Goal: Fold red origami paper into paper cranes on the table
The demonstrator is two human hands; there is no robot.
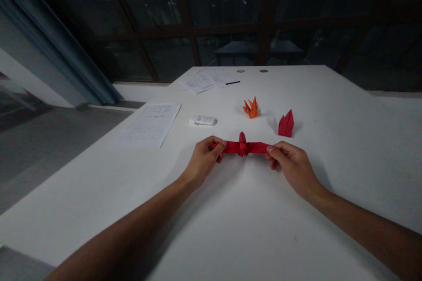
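A red origami crane [243, 146] is stretched sideways between my two hands, a little above the white table. Its left wing is pinched between the thumb and fingers of my left hand [207, 154]. My right hand [292, 162] pinches the tip of the other wing the same way. The crane's middle, with a folded point sticking up, shows between them. Beyond it an orange origami crane [252, 108] stands on the table. A red folded paper piece [286, 124] stands just past my right hand.
The white table [211, 237] runs up to dark windows. Left of the cranes lie a white plastic item [203, 120] with print on it and a printed sheet [150, 124]. Farther back are loose papers [198, 81], a black pen [233, 82] and two small round discs [263, 71].
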